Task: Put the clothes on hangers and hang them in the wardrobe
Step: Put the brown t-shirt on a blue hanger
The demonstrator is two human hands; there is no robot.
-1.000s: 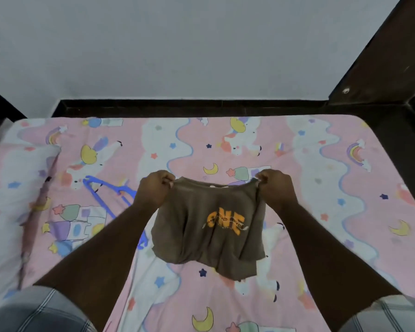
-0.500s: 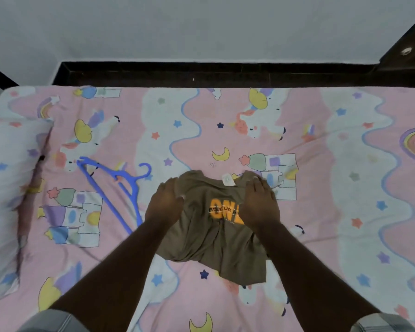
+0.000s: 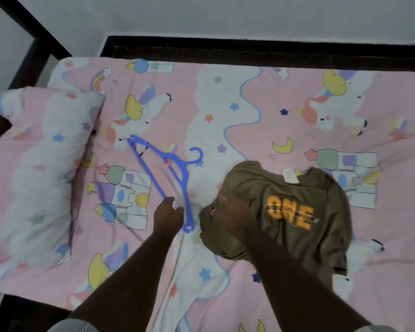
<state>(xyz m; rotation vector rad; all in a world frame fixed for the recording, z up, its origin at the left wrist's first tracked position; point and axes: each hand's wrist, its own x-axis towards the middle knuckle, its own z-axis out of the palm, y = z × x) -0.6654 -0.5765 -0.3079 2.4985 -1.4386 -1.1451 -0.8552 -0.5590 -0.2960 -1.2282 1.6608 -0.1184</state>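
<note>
left hand (image 3: 169, 215): at the near end of the blue hanger (image 3: 164, 174), fingertips closing round its lower bar and shoulder tip; grasp looks begun, though how firm it is cannot be told.
right hand (image 3: 235, 218): blurred, lying on the left part of the olive t-shirt (image 3: 304, 200), fingers bunching the cloth beneath them.
blue hanger: plastic, flat on the bed (image 3: 225, 104), hook pointing away from the person and toward the t-shirt, far end reaching toward the pillow (image 3: 36, 168); just left of the t-shirt, not touching it.
olive t-shirt: crumpled on the bed right of centre, front up, orange "one" print showing, white neck label turned out at the collar, hem rumpled toward the near edge.
bed: pink sheet printed with unicorns, moons, stars, castles and rainbows; dark frame along the far side and left end.
pillow: matching print, at the left end, well apart from the t-shirt.
wall (image 3: 249, 15): plain grey-white behind the bed.
</note>
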